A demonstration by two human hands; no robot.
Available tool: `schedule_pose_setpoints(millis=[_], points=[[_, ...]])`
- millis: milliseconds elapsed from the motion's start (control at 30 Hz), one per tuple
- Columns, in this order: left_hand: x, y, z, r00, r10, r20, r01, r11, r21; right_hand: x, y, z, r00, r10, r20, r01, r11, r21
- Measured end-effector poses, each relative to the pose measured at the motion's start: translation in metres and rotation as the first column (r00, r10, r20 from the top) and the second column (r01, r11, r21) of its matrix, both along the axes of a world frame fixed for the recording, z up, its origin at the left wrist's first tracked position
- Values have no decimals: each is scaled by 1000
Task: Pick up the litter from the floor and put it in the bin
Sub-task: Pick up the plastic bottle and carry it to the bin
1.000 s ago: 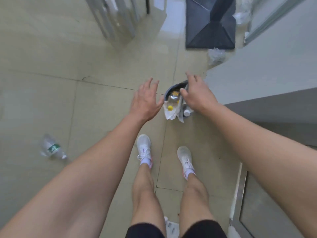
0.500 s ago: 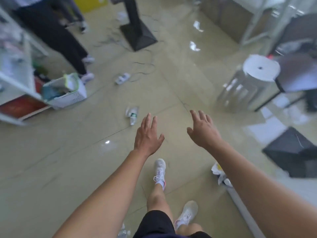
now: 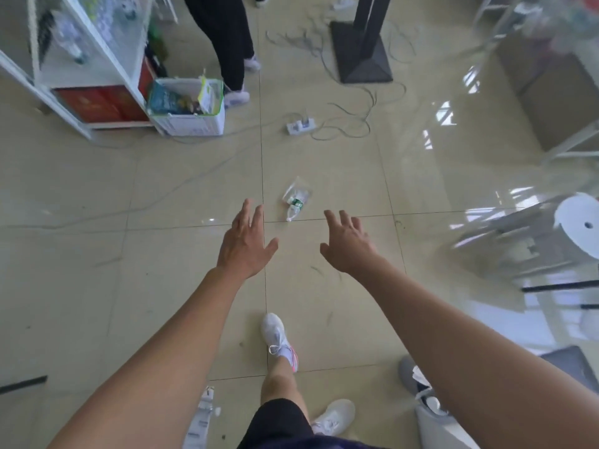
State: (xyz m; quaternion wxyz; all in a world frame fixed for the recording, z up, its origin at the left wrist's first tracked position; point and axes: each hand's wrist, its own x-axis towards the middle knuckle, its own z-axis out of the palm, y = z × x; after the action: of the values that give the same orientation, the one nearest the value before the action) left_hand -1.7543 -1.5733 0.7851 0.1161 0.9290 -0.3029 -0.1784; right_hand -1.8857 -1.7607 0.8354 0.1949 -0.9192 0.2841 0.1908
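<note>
1. A flattened plastic piece [image 3: 201, 416] is lying by the feet, risking a slip; the bin [image 3: 407, 371] is standing low right.
2. Left hand [image 3: 246, 244] and right hand [image 3: 348, 247] are spreading open, holding nothing.
3. The crushed bottle [image 3: 296, 200] is lying ahead on glossy floor [image 3: 129, 286], likely skidding if grabbed hastily.
4. Cables [image 3: 343, 132] are trailing beyond, threatening a trip.

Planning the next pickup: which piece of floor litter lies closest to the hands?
The crushed clear plastic bottle with a green label, on the tiles just beyond the left hand and right hand. The other clear plastic piece lies back beside the feet.
</note>
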Motion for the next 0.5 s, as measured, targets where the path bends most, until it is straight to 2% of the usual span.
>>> schedule_pose_setpoints(millis=[133,400,500], points=[[63,-3,-17,997,-42,-60,45,997,56,62,-12,-17,998,-9,-58,9,1000,-1],[172,-72,-14,977,-152,-148,174,974,144,151,-71,-37,982,-170,-81,174,984,46],[209,-123,-30,974,-93,-205,128,978,164,187,-107,-63,965,-252,-78,259,960,103]])
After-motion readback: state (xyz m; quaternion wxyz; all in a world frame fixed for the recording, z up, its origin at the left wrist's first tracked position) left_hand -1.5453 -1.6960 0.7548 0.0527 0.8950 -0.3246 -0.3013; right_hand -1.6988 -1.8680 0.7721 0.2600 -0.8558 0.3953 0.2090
